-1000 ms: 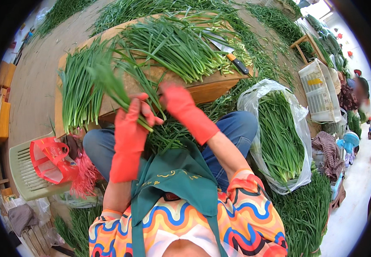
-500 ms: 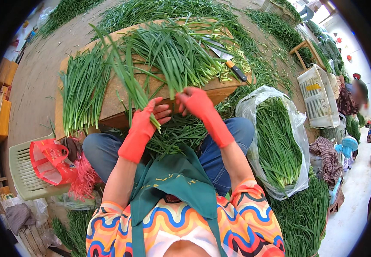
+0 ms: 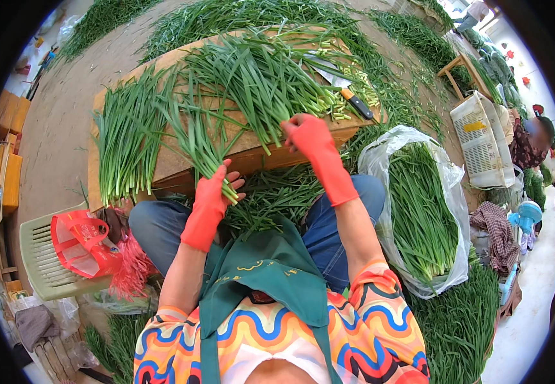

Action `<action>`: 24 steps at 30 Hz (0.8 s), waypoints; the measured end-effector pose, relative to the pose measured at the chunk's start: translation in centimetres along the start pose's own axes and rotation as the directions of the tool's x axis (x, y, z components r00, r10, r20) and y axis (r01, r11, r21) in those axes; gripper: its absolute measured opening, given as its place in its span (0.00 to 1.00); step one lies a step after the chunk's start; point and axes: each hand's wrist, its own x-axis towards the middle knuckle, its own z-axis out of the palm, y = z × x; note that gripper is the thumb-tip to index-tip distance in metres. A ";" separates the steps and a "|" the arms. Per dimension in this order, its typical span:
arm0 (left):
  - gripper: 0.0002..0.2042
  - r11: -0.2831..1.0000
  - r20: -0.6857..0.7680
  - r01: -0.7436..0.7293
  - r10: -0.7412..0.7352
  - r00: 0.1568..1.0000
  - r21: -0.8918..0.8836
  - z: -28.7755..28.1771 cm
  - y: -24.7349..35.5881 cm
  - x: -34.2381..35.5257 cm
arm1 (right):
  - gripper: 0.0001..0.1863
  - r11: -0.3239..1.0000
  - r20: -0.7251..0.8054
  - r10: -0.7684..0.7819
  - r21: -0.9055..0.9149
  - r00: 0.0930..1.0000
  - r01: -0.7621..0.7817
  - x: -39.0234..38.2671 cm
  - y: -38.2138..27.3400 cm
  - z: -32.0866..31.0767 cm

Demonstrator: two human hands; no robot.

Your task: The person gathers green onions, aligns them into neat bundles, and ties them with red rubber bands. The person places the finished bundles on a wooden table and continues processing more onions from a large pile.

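In a red rubber glove, my left hand (image 3: 208, 203) is closed around a small bunch of garlic chives (image 3: 198, 142), pale stem ends poking out beside the thumb and leaves resting on the wooden board. My right hand (image 3: 310, 139), gloved alike, pinches at the stem ends of the big loose pile of garlic chives (image 3: 245, 77). Left on the board (image 3: 229, 146) lies a neat row of garlic chives (image 3: 127, 137), stems toward me. A knife (image 3: 357, 104) with an orange and black handle rests at the right, among cut stem ends (image 3: 368, 80).
Right of my knee stands a clear plastic bag (image 3: 458, 221) full of chives. A green plastic stool (image 3: 37, 256) at the left carries a red bag (image 3: 75, 246). Chives cover the floor behind the board. Farther right are a white crate (image 3: 476, 144) and another person (image 3: 528, 144).
My left hand has lowered its bunch leftward onto the board, beside the row. My right hand has shifted right and slightly up, to the stem ends of the pile.
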 end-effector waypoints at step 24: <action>0.14 0.958 0.095 -0.256 0.269 0.959 -0.125 -0.9 -0.3 -0.2 | 0.14 0.896 0.205 0.195 0.361 0.959 -0.260 -3.8 3.6 7.6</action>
